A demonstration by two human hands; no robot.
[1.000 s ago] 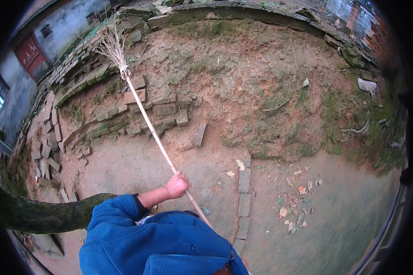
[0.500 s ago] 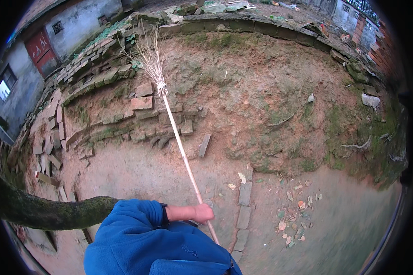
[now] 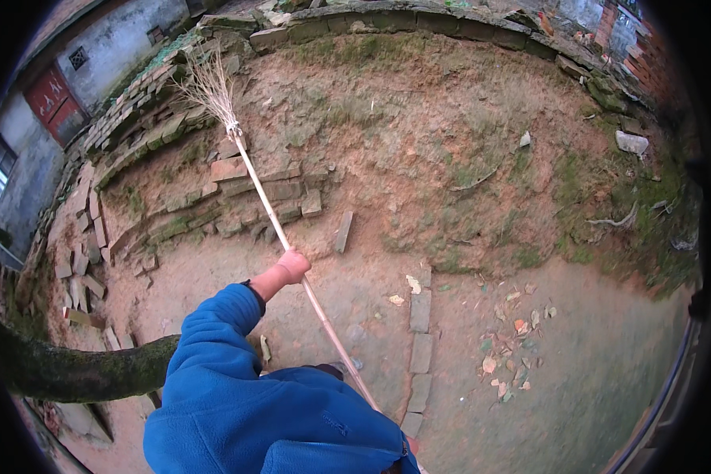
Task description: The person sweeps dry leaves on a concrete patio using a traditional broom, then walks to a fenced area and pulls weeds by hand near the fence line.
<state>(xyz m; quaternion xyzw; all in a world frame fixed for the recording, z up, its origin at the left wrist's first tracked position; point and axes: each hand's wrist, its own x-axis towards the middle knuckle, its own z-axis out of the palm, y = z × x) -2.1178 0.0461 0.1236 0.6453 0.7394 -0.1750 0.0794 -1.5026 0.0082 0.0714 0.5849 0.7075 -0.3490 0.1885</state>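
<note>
A long broom (image 3: 325, 320) with a pale wooden handle slants across the view from my body up to the far left. Its bristle head (image 3: 212, 93) of thin twigs, tied with a whitish binding, is at the far end, in front of stacked bricks. My left hand (image 3: 294, 266) is wrapped round the middle of the handle, the arm stretched forward in a blue sleeve. Beside the jacket's lower right edge, a small patch of skin, seemingly my right hand (image 3: 413, 446), shows near the handle's lower part; its fingers are hidden.
A mossy trunk (image 3: 87, 370) crosses at left. Loose bricks (image 3: 79, 278) lie beyond it. An earth bank (image 3: 434, 158) rises ahead, with a brick edging (image 3: 421, 352) running toward me. Scattered dry leaves (image 3: 513, 347) lie on the ground to the right.
My left hand has moved forward up the handle, away from my body, and the arm is straighter. The broom head has shifted left in the view, which has itself moved slightly.
</note>
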